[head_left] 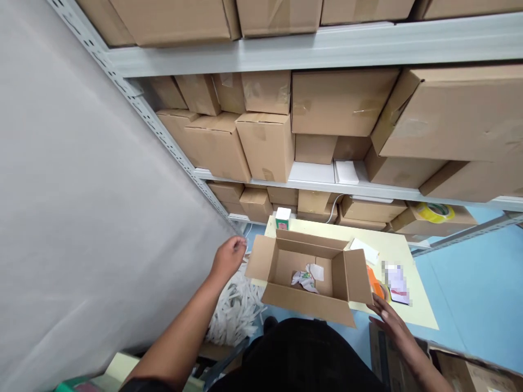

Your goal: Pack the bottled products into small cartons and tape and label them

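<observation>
An open cardboard box [306, 307] stands on the pale yellow table with its flaps folded outward. Inside it lie a crumpled printed plastic wrapper [304, 280] and a small white piece [316, 271]. My left hand [230, 260] is in the air just left of the box's left flap, its fingers curled in and nothing visible in them. My right hand [390, 320] has its fingers stretched out by the lower corner of the right flap; whether they touch it I cannot tell. Close to that hand is an orange tape dispenser [375, 283], partly hidden by the flap.
A phone [398, 286], a white packet [364, 251] and a small green-and-white box [283, 218] lie on the table [417, 310]. Shelves [368, 46] of cartons rise behind. Shredded paper [235, 310] heaps below left; yellow tape [436, 212] sits at right.
</observation>
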Available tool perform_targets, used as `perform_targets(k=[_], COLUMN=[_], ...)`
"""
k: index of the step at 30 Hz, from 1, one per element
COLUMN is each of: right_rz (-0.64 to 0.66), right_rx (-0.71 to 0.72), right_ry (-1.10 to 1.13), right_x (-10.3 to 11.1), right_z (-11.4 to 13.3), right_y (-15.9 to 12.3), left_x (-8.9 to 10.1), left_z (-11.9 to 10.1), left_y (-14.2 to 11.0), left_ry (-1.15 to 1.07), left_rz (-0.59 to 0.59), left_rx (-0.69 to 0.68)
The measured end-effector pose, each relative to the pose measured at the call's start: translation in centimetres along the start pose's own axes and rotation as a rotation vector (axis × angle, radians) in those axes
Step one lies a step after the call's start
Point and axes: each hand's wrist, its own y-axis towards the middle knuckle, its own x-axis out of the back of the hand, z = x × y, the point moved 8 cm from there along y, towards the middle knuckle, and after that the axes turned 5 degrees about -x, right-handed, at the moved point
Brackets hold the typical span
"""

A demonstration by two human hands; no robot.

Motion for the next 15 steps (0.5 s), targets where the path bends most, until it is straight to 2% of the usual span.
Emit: perform_targets(k=[2, 3, 5, 7, 10, 12, 15], right_rz=[-0.009, -0.023, -0.092, -0.191, -0.314, -0.375, -0.412], right_rx=[0.004, 0.007, 0.009, 0.004, -0.016, -0.037, -0.061], right_ry=[-0.01, -0.035, -0.119, -0.21, -0.299, -0.329, -0.35], right_x=[1.6, 2.2, 3.4, 4.6, 5.9, 6.6, 7.3], right_z=[0.2, 0.5, 1.6, 2.8, 3.6, 3.0, 1.0], right_y=[-0.6, -0.9, -1.2, -1.7, -3.1, -4.6, -6.6], left_x=[-1.6, -3.3, -8.3, -13.6, -18.9, -21.1, -22.9], left_z=[-4.2, -5.9, -7.8, -7.7, -7.4, -6.8, -5.8], left_y=[4.5, 6.8, 11.0, 14.0, 17.6, 19.5, 21.6], left_ry=[0.075, 0.103, 0.198, 0.322, 0.38, 0.417, 0.448], left_rz=[-0.006, 0.03, 0.203, 0.414, 0.504, 0.516, 0.496], left_rx=[-0.094, -0.121, -0.08, 0.063, 0.129, 0.141, 0.123])
